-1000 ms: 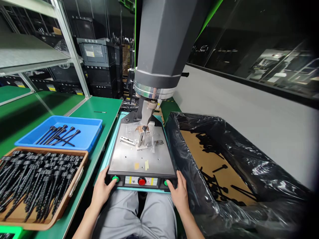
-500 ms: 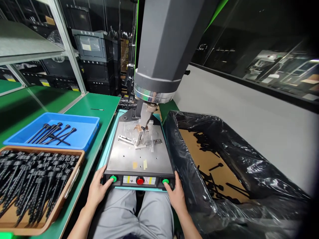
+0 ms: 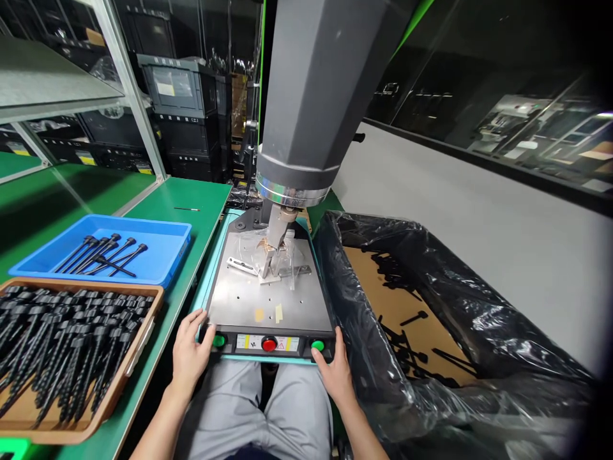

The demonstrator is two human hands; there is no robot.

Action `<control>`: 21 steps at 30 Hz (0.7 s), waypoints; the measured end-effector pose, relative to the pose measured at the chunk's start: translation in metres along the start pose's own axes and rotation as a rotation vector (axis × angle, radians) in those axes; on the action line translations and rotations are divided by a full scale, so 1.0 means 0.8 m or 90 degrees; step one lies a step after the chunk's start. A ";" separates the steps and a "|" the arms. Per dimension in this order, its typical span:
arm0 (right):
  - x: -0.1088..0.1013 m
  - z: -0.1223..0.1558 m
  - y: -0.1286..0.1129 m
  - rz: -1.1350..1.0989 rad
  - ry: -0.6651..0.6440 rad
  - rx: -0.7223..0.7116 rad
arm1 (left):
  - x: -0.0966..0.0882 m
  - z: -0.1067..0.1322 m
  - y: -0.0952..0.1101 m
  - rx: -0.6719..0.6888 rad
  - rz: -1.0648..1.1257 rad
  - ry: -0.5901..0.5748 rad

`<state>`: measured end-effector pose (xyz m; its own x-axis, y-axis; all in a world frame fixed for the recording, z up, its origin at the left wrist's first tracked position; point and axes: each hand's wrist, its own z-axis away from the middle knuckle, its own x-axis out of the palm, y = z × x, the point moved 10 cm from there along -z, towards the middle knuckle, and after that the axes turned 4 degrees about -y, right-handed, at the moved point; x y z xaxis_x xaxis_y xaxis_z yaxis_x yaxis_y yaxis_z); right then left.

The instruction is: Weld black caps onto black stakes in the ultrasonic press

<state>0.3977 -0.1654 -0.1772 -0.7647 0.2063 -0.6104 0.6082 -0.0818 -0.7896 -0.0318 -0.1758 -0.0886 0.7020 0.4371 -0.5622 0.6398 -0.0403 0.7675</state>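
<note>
A press machine stands in front of me, its grey head (image 3: pixel 311 89) lowered onto a small fixture (image 3: pixel 269 260) on the steel base plate (image 3: pixel 268 300). Along the front panel sit a left green button (image 3: pixel 219 340), a red button (image 3: pixel 269 345) and a right green button (image 3: pixel 317 345). My left hand (image 3: pixel 189 354) rests at the panel's left corner, fingers apart, thumb just beside the left green button. My right hand (image 3: pixel 336 370) lies at the right corner with its thumb by the right green button. Neither hand holds anything.
On the green bench to the left lie a blue tray (image 3: pixel 158 255) with several black pins and a brown tray (image 3: pixel 138 345) packed with black pins. A cardboard box lined with a black bag (image 3: pixel 383 358) stands at the right, several pins inside. Dark crates fill the back.
Both thumbs have slid off the green buttons and the hands have eased slightly back toward me. The view has shifted a little; the press head stays down on the fixture.
</note>
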 end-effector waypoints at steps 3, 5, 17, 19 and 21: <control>-0.002 -0.002 0.003 -0.023 0.008 0.000 | 0.014 -0.024 0.048 0.027 0.085 -0.018; -0.004 -0.005 0.005 -0.054 0.009 0.002 | 0.039 -0.046 0.074 0.028 0.168 -0.064; -0.012 -0.014 -0.109 -0.300 0.075 -0.086 | 0.158 -0.151 0.125 -0.065 0.532 -0.209; 0.027 -0.024 -0.125 -0.397 -0.032 -0.035 | 0.161 -0.146 0.132 -0.079 0.573 -0.237; 0.065 -0.032 -0.147 -0.468 -0.134 0.007 | 0.160 -0.138 0.140 -0.093 0.597 -0.264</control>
<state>0.2916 -0.1202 -0.1149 -0.9970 0.0206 0.0748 -0.0749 -0.0051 -0.9972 0.0955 -0.0251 -0.0408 0.9690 -0.0583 0.2401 -0.2444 -0.0829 0.9661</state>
